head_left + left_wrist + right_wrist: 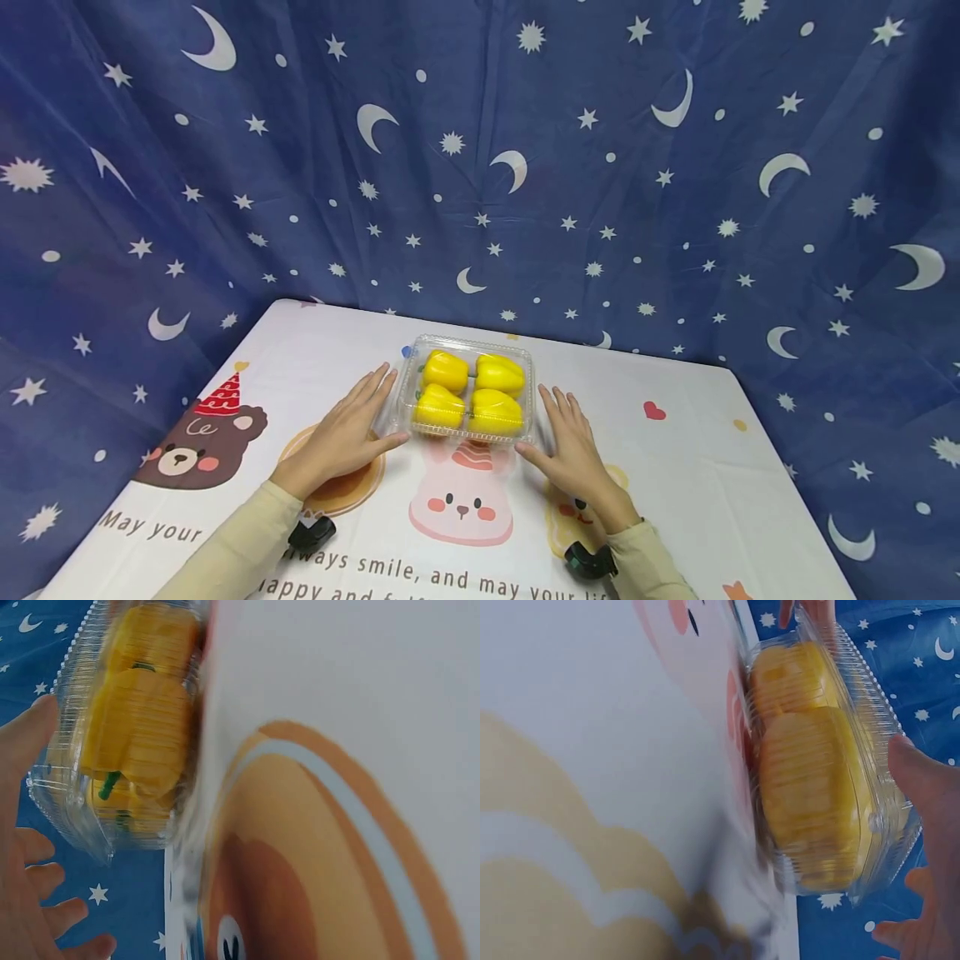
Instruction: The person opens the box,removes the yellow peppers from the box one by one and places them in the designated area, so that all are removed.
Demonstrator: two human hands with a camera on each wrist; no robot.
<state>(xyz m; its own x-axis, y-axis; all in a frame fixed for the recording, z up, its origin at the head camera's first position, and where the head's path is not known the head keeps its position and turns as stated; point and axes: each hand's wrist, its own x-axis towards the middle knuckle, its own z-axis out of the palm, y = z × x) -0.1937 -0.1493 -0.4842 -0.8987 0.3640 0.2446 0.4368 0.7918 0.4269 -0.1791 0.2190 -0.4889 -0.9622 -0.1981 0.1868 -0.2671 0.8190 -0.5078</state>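
Observation:
A transparent plastic clamshell box (468,342) lies on the table with several yellow bell peppers (497,412) inside, set in two rows. Green stems (110,784) show through the ribbed wall in the left wrist view. My left hand (352,432) is beside the box's left side, fingers spread and thumb extended toward its near left corner. On the opposite side, my right hand (573,450) has its fingers straight and its thumb pointing at the near right corner. Neither hand grips anything. The right thumb (915,769) overlaps the box rim in the right wrist view.
A white tablecloth (667,475) printed with cartoon animals and lettering covers the table. Behind and around it hangs a blue curtain (480,167) with moons and stars. Black wrist straps (311,535) sit near both sleeves.

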